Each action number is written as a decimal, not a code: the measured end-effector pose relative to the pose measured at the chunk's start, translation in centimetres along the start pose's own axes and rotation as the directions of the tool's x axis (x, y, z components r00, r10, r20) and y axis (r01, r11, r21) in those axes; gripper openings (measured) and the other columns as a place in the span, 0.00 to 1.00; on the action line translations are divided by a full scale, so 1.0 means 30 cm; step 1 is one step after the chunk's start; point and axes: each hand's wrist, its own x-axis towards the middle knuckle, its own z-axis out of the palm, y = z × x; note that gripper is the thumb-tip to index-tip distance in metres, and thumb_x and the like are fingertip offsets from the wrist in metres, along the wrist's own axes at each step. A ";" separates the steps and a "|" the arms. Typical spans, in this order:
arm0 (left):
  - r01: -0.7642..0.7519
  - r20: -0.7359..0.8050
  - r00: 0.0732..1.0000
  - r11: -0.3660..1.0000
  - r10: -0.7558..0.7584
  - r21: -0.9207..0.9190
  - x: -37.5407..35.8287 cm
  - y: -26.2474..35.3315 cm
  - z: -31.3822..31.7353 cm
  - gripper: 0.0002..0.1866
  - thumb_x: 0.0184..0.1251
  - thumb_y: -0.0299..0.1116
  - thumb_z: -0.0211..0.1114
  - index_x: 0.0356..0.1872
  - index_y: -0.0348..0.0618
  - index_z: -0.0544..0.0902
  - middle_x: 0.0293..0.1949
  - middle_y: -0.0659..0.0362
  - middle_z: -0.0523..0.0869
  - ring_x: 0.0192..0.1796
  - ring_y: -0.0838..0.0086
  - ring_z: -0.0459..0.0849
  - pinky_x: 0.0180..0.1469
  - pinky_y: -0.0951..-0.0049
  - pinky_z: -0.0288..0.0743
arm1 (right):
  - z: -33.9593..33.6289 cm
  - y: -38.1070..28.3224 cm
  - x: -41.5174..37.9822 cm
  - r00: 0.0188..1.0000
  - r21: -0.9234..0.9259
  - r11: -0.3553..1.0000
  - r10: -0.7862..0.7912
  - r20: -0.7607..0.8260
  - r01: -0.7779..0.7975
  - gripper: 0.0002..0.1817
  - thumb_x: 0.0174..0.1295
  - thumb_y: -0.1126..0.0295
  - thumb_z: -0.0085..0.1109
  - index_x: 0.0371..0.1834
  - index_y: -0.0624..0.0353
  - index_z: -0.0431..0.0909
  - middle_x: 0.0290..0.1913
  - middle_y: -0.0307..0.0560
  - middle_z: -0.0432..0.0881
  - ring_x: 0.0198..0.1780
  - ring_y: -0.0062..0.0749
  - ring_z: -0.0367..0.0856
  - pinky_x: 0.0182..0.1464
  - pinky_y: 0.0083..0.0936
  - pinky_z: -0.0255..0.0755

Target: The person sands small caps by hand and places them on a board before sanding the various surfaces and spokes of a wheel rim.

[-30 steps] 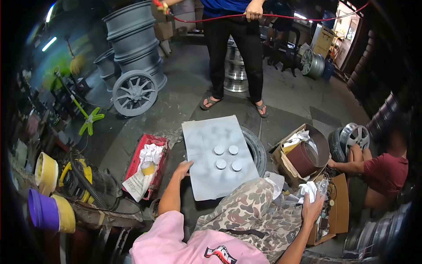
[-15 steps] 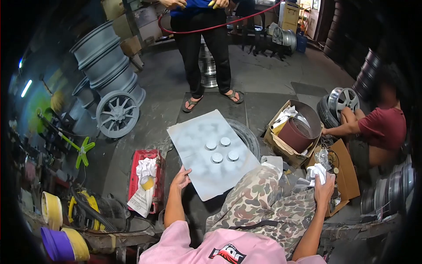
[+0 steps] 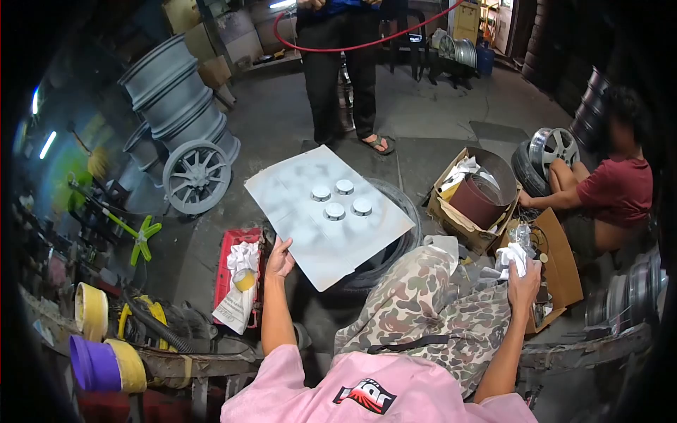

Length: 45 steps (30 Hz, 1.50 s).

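My left hand (image 3: 280, 260) grips the near left edge of a flat pale board (image 3: 296, 218) sprayed with grey patches. Several small round silver caps (image 3: 334, 211) stand grouped on the board. Part of a tire (image 3: 405, 243) shows from beneath the board's right side. My right hand (image 3: 524, 283) is closed around a crumpled white cloth (image 3: 513, 259), near my right knee and beside an open cardboard box (image 3: 560, 264).
A red crate (image 3: 227, 268) with cloth and paper stands left. Sandpaper rolls (image 3: 486, 201) fill a carton at right. Grey rims (image 3: 173, 92) are stacked at far left. One person (image 3: 338, 84) stands ahead under a red hose (image 3: 352, 49); another person (image 3: 617, 187) crouches right by a wheel.
The board with its caps has moved away from me and leftward, my left hand moving with it. My right hand still holds the cloth. The standing person has shifted right.
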 end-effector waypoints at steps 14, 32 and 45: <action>-0.280 -0.080 0.958 0.957 0.274 -0.076 -0.104 0.388 0.314 0.29 0.73 0.27 0.58 0.74 0.41 0.65 0.68 0.53 0.76 0.70 0.59 0.75 0.73 0.52 0.68 | 0.057 -0.195 0.165 0.921 0.249 0.914 -0.362 0.147 0.320 0.17 0.60 0.69 0.67 0.49 0.69 0.80 0.43 0.61 0.76 0.48 0.59 0.77 0.51 0.44 0.70; -0.258 -0.271 0.938 0.957 0.215 -0.134 0.092 0.419 0.477 0.19 0.76 0.34 0.57 0.62 0.33 0.77 0.59 0.49 0.85 0.59 0.58 0.85 0.65 0.54 0.77 | 0.503 -0.074 0.236 0.508 0.189 0.971 -0.237 0.828 0.146 0.16 0.55 0.62 0.73 0.41 0.62 0.86 0.40 0.61 0.83 0.43 0.59 0.83 0.47 0.47 0.77; -0.297 -0.461 0.860 0.949 0.218 -0.105 -0.028 0.827 0.893 0.18 0.77 0.32 0.57 0.61 0.32 0.77 0.58 0.48 0.85 0.59 0.57 0.85 0.64 0.53 0.78 | 0.567 0.011 -0.093 0.215 0.115 0.991 -0.127 0.968 0.066 0.12 0.59 0.58 0.67 0.37 0.53 0.89 0.35 0.56 0.88 0.41 0.55 0.87 0.47 0.44 0.79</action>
